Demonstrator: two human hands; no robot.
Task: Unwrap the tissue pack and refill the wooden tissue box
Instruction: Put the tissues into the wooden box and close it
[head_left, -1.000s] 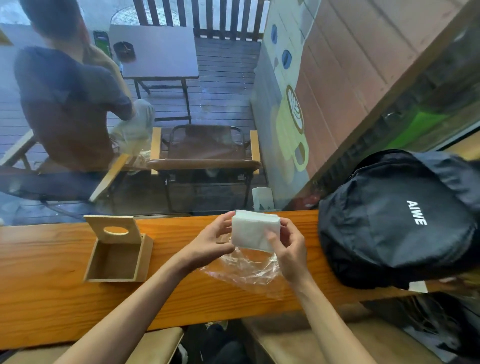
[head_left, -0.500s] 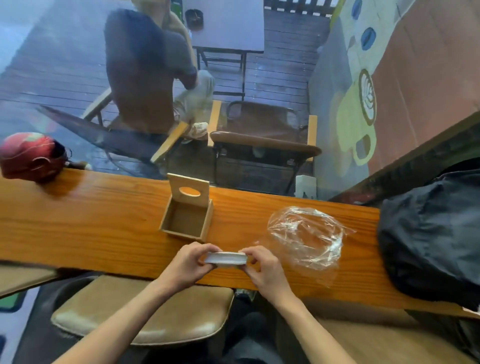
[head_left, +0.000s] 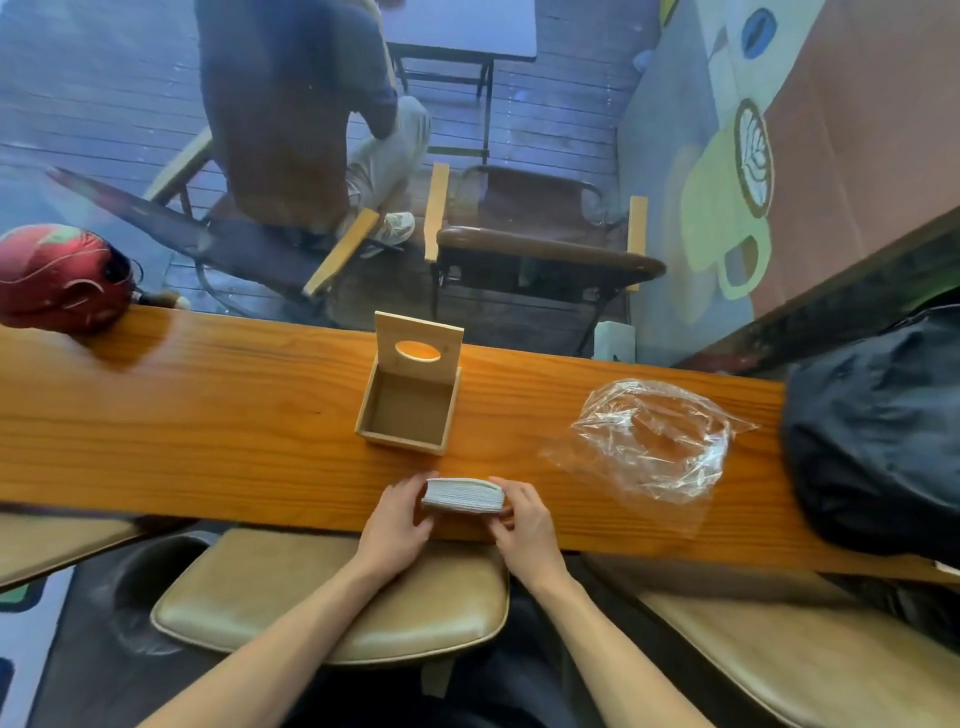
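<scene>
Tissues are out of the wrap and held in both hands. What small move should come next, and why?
Probably carry the tissue stack forward and lower it into the wooden tissue box. The left hand and right hand grip its ends, the box stands open and empty just beyond, and the plastic wrap lies discarded.

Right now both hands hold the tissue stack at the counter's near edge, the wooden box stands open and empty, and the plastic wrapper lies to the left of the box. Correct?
Not quite. In the head view the plastic wrapper lies to the right of the wooden box, not the left. The rest holds: the left hand and right hand hold the tissue stack at the counter's near edge, and the box is open and empty.
</scene>
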